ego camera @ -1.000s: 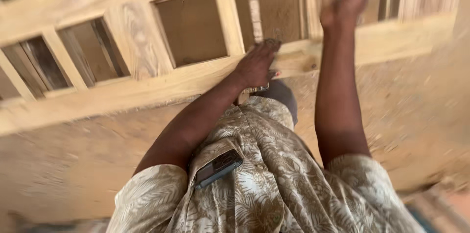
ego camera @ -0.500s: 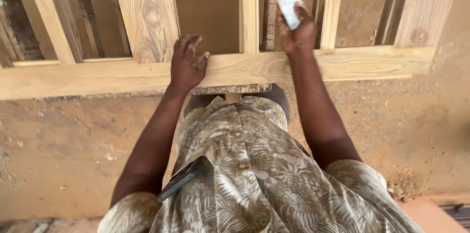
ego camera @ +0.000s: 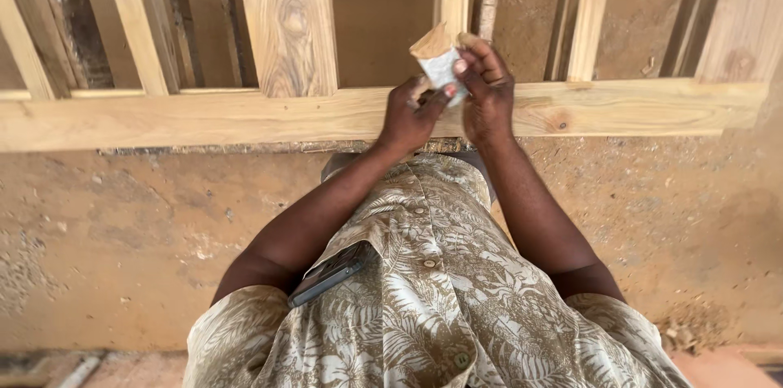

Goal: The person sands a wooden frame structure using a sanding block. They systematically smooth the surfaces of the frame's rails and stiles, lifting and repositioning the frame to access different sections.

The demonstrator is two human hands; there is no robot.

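head view: both hands meet over the lower rail of a pale wooden door frame [ego camera: 245,119]. the right hand [ego camera: 488,94] and the left hand [ego camera: 412,115] pinch a folded piece of sandpaper [ego camera: 440,62] between their fingers, tan side up, held just above the rail. a dark phone [ego camera: 329,274] sticks out of the patterned shirt pocket.

Sandy dirt floor [ego camera: 122,225], pale wooden frame [ego camera: 245,115] resting above it, sawdust pile [ego camera: 693,324] at right

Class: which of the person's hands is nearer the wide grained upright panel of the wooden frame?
Left. The left hand is just right of the panel; the right hand lies farther right, beyond it.
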